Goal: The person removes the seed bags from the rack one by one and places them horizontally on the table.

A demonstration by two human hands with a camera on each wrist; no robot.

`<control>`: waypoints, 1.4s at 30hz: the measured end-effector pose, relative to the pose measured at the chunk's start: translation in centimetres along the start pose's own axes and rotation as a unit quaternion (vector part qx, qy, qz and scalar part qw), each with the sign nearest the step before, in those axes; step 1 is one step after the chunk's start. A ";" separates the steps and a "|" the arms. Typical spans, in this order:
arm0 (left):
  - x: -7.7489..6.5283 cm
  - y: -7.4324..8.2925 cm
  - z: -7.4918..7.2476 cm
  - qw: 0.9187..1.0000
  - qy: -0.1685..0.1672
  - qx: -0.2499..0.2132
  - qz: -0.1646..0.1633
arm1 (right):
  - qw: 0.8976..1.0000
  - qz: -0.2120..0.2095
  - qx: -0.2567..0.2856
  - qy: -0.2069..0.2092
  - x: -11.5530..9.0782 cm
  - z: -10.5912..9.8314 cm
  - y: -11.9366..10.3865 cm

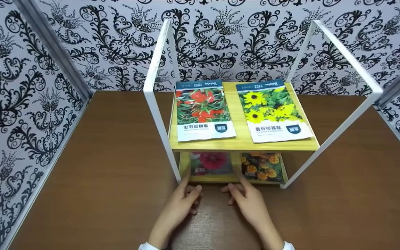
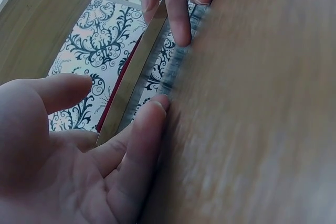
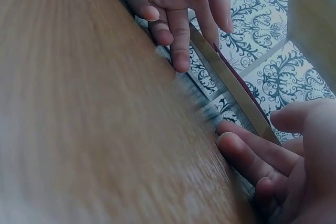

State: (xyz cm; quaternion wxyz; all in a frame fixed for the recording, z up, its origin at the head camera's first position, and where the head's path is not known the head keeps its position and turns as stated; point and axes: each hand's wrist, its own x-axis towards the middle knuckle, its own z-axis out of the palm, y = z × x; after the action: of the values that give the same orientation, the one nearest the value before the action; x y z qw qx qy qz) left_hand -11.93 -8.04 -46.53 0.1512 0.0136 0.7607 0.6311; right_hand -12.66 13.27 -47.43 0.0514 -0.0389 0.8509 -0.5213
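Observation:
A small two-tier rack with a white frame (image 1: 346,128) and yellow wooden boards stands on the table. On its lower board (image 1: 214,179) lie a seed packet with a pink flower (image 1: 214,161) and a packet with orange flowers (image 1: 266,170). My left hand (image 1: 175,210) reaches to the left side of the pink-flower packet, and my right hand (image 1: 253,206) to its right side. Both index fingers extend over the board; the other fingers are loosely bent below its front edge (image 2: 137,69). Whether the fingertips touch the packet, I cannot tell.
On the upper board (image 1: 234,114) lie a red-flower seed packet (image 1: 203,111) and a yellow-flower seed packet (image 1: 273,111), side by side. The upper board overhangs the back of the lower one. Patterned black-and-white panels (image 1: 214,45) surround the brown table (image 1: 102,166).

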 end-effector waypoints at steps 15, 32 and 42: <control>-0.2 -0.2 0.2 1.000 0.019 -0.018 0.010 | 1.000 -0.016 -0.003 0.001 0.1 0.8 -0.1; -1.0 0.5 0.8 0.981 0.191 -0.004 0.044 | 0.986 0.029 0.154 0.063 -0.4 0.4 -1.2; -0.7 0.1 0.5 0.971 0.232 -0.029 0.049 | 0.983 0.022 0.163 0.087 -0.2 0.6 -0.2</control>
State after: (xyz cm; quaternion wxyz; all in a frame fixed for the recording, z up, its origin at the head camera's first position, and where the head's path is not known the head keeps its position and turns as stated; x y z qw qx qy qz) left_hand -11.13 -7.65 -46.34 -0.0601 -0.1001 0.7546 0.6457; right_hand -12.38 12.74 -47.53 -0.0057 0.0348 0.7565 -0.6530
